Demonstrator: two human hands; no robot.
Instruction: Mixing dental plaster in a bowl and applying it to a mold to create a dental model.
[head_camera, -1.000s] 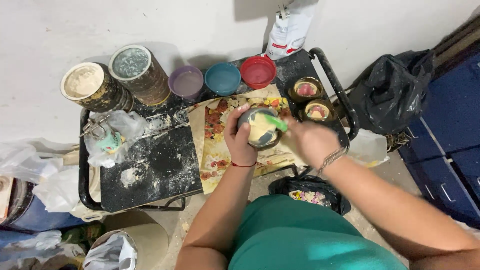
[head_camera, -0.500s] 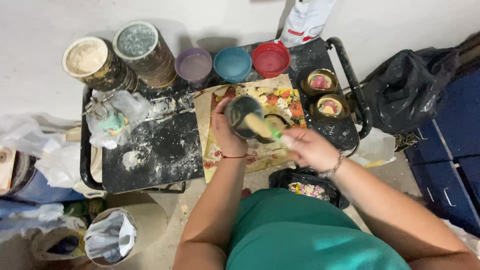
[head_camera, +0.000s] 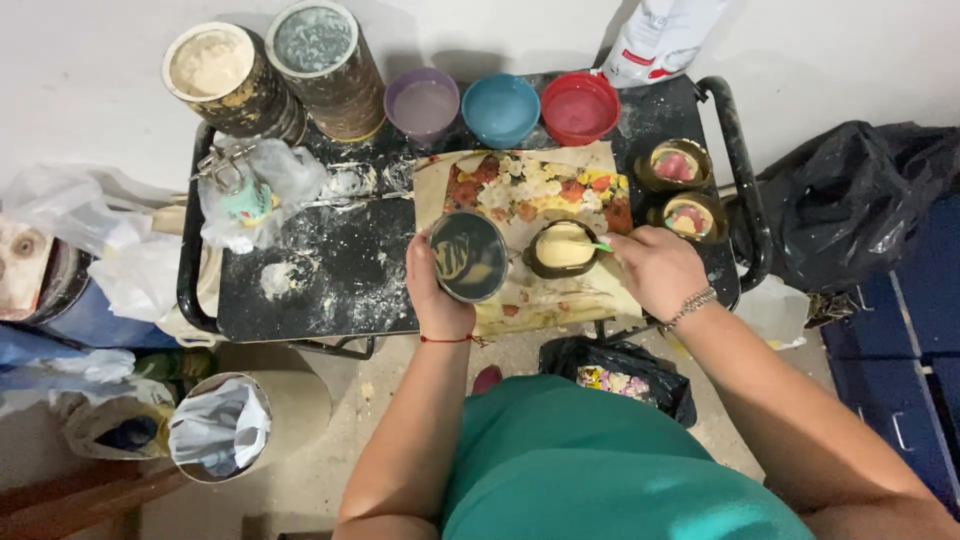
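My left hand (head_camera: 432, 290) holds a round dark cup (head_camera: 467, 257) tilted toward me, its inside smeared with cream-coloured mix. My right hand (head_camera: 655, 268) grips a thin green tool (head_camera: 600, 247) whose tip touches a small dark mould (head_camera: 563, 248) filled with the cream mix. The mould rests on a floral sheet (head_camera: 520, 185) spread over the black cart top (head_camera: 340, 270), just right of the cup.
Two big tins (head_camera: 270, 70) stand at the back left, beside purple (head_camera: 422, 103), blue (head_camera: 500, 105) and red (head_camera: 579, 105) bowls. Two pink-filled moulds (head_camera: 683, 190) sit at right. A black bag (head_camera: 860, 210) lies to the right. A lined bin (head_camera: 218, 425) is lower left.
The cup, earlier held up with the green tool scraping inside it, has moved left and lower. The filled mould now shows on the floral sheet with the tool at its edge.
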